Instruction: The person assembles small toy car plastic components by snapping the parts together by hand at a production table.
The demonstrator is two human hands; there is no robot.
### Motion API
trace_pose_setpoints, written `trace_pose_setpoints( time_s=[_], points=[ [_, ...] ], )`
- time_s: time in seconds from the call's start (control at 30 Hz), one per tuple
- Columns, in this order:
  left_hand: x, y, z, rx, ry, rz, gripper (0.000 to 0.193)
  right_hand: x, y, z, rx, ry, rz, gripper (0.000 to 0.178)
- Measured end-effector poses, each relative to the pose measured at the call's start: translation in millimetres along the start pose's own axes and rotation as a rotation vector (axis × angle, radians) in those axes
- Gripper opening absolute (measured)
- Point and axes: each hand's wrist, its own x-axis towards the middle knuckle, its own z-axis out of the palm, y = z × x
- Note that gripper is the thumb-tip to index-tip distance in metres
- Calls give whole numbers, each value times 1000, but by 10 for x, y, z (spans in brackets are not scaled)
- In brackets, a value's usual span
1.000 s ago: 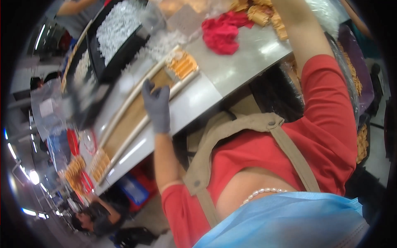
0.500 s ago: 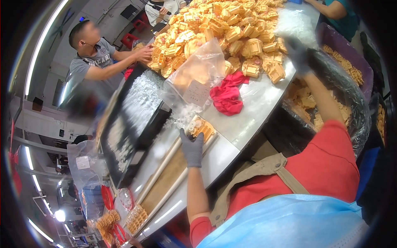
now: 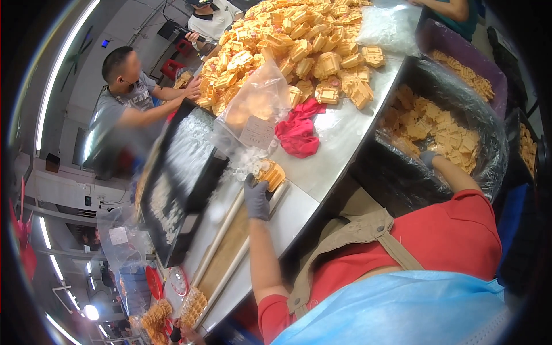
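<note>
Since the earlier frame, the grey-gloved right hand (image 3: 430, 159) has dropped from near the clear plastic bag (image 3: 388, 27), upper right, into the black, film-lined bin (image 3: 402, 175) below. Alongside slants the pale, shiny tabletop (image 3: 351, 132); its edge is best kept clear of the forearm. Two long cream rails (image 3: 217, 236) lie lower middle. Reaching into the bin's flat orange-yellow plastic plates (image 3: 460, 141) probably calls for pinching just one, without snagging film; fingers are hidden, so that grip I cannot tell. Mid-frame, at the rails' upper end, the grey-gloved left hand (image 3: 257, 201) meets a blocky orange-yellow plastic part (image 3: 273, 175): thumb and fingers look parted, clamping unclear; light steadying should suffice.
</note>
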Motion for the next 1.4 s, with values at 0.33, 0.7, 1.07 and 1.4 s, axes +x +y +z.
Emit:
trace_pose_setpoints(
  time_s=[0.33,0.7,1.07,1.4],
  points=[
    [-217,113,-370,-537,-201,-192,39,-130,222,164,-99,-24,304,42],
    [-560,103,-163,-864,-304,-391,51,-820,717,-412,-175,126,518,50],
    [-800,-120,36,-441,-393,57,34,-1697,-1869,-2024,988,516,-480,45],
    [-985,-2,316,-860,-451,-200,58,-1840,-3270,-1811,1302,-35,-664,27]
  ],
)
